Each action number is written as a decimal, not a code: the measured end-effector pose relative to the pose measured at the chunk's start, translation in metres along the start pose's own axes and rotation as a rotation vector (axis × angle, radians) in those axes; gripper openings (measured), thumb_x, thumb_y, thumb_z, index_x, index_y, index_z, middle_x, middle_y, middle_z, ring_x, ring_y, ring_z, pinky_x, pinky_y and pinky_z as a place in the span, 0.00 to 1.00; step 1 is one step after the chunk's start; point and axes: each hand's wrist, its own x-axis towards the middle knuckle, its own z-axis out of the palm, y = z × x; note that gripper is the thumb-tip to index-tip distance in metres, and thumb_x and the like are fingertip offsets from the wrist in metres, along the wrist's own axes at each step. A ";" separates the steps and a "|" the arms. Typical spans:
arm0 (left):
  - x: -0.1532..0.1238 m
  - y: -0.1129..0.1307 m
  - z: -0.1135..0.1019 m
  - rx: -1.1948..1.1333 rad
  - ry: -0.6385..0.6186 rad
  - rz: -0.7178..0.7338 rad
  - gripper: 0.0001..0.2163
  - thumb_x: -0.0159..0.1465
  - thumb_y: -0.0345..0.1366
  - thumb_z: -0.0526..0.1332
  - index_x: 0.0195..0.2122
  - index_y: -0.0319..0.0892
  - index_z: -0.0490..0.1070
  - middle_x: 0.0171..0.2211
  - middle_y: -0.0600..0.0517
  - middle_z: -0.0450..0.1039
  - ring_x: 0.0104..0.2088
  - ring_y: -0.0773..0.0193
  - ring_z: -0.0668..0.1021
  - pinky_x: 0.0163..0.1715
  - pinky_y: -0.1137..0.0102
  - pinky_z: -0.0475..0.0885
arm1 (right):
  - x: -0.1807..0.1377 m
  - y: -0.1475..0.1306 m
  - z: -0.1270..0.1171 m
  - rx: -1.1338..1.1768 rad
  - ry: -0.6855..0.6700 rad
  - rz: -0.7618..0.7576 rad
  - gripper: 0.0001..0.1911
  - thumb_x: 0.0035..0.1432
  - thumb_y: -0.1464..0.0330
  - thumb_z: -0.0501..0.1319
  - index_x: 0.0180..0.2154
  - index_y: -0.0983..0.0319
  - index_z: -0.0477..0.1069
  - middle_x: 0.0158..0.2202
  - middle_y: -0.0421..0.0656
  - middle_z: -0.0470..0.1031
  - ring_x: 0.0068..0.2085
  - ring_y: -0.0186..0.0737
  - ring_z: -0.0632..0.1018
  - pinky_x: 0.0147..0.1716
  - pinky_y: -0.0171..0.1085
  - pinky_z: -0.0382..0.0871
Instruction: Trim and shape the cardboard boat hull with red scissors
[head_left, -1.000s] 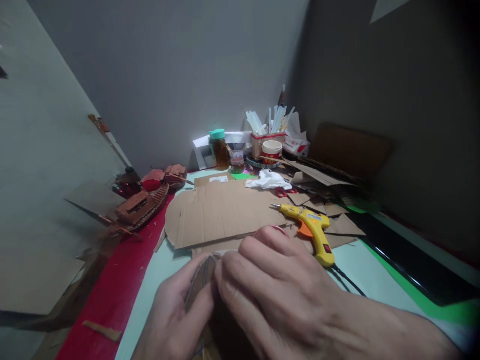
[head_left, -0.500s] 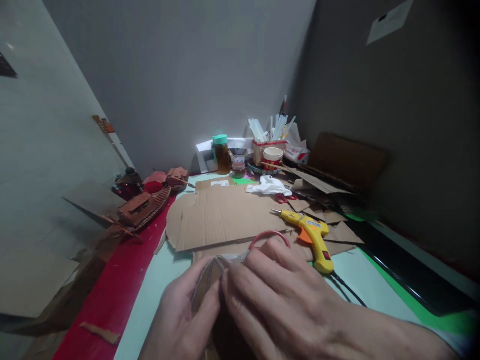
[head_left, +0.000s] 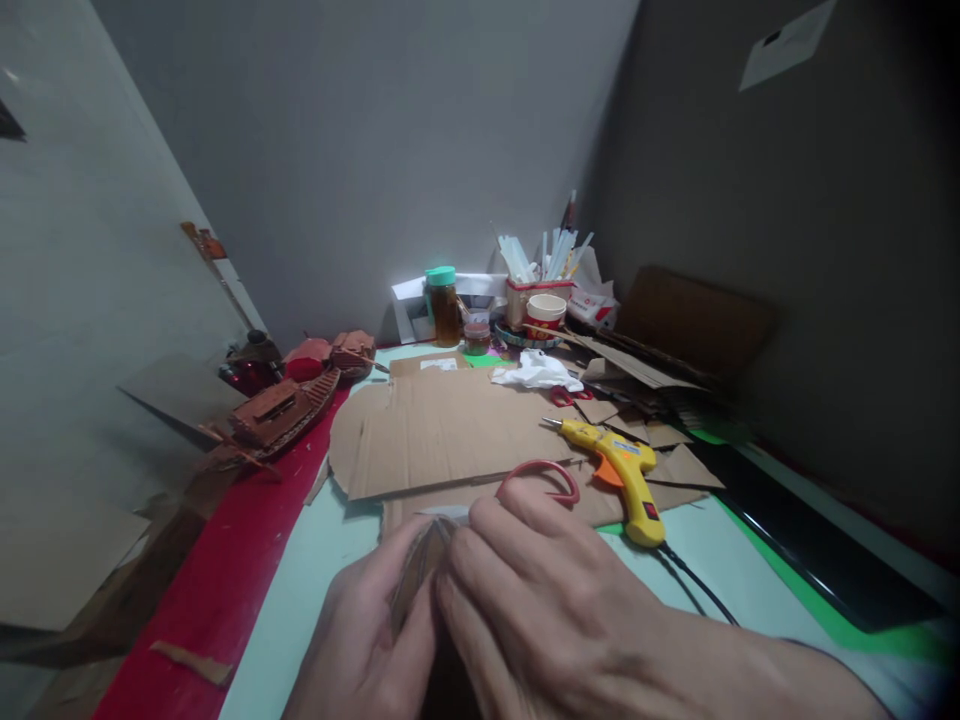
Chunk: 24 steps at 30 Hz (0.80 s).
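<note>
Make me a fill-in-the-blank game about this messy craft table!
1. Both hands, left hand and right hand, pinch a small piece of ____.
2. The glue gun is ____ in colour.
3. The scissors by the right hand have ____ handles.
4. The jar has a ____ lid.

Missing words: cardboard; yellow; red; green

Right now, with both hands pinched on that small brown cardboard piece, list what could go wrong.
1. The left hand and right hand press the small brown cardboard piece edge-on; it may buckle.
2. The red-handled scissors lie just beyond the right knuckles, blade partly hidden; a forward slip could meet it.
3. The yellow glue gun lies on loose cardboard scraps; if hot, it could scorch them. Its black cord runs close to the right wrist and might snag.
</note>
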 end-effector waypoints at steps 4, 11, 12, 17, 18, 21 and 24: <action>0.003 0.000 0.000 0.020 0.045 -0.018 0.06 0.58 0.42 0.64 0.32 0.49 0.79 0.27 0.53 0.80 0.29 0.57 0.76 0.29 0.71 0.72 | 0.006 0.002 -0.001 -0.071 -0.018 -0.057 0.18 0.60 0.82 0.47 0.27 0.63 0.69 0.25 0.44 0.64 0.27 0.42 0.66 0.25 0.43 0.56; 0.016 0.003 0.004 0.047 0.047 -0.017 0.10 0.57 0.43 0.62 0.36 0.46 0.77 0.26 0.51 0.79 0.33 0.51 0.80 0.32 0.67 0.76 | 0.005 0.004 0.004 -0.107 -0.011 -0.158 0.14 0.58 0.82 0.50 0.28 0.64 0.68 0.24 0.43 0.64 0.24 0.41 0.64 0.22 0.43 0.48; 0.016 0.002 0.004 0.066 0.045 -0.009 0.09 0.57 0.42 0.62 0.35 0.46 0.77 0.25 0.51 0.78 0.32 0.52 0.79 0.31 0.67 0.76 | 0.004 0.003 0.007 -0.105 -0.016 -0.151 0.13 0.58 0.82 0.50 0.28 0.64 0.68 0.24 0.43 0.64 0.23 0.41 0.64 0.22 0.44 0.46; 0.008 -0.009 0.004 0.172 -0.014 0.026 0.06 0.59 0.37 0.59 0.33 0.45 0.75 0.27 0.53 0.76 0.30 0.58 0.75 0.29 0.69 0.72 | -0.006 -0.004 0.022 -0.044 0.025 -0.052 0.11 0.62 0.78 0.51 0.31 0.64 0.69 0.27 0.43 0.64 0.25 0.43 0.64 0.24 0.44 0.48; 0.006 -0.011 0.003 0.194 -0.045 0.024 0.06 0.60 0.36 0.58 0.33 0.45 0.74 0.27 0.53 0.75 0.29 0.59 0.73 0.29 0.69 0.71 | -0.007 -0.006 0.024 -0.037 0.038 -0.038 0.11 0.62 0.78 0.51 0.31 0.65 0.69 0.27 0.44 0.64 0.26 0.43 0.64 0.24 0.44 0.49; 0.003 -0.015 0.003 0.208 -0.130 -0.004 0.08 0.64 0.35 0.54 0.36 0.45 0.73 0.30 0.55 0.73 0.31 0.60 0.71 0.32 0.68 0.69 | -0.006 -0.010 0.027 -0.051 0.039 -0.030 0.12 0.62 0.78 0.51 0.29 0.65 0.70 0.26 0.44 0.65 0.26 0.43 0.65 0.24 0.44 0.49; 0.004 -0.016 0.003 0.192 -0.137 -0.028 0.10 0.64 0.33 0.52 0.41 0.45 0.72 0.35 0.54 0.75 0.35 0.60 0.72 0.36 0.67 0.69 | -0.002 -0.012 0.027 -0.086 0.019 -0.044 0.11 0.61 0.79 0.53 0.28 0.66 0.71 0.26 0.45 0.65 0.26 0.43 0.66 0.24 0.44 0.48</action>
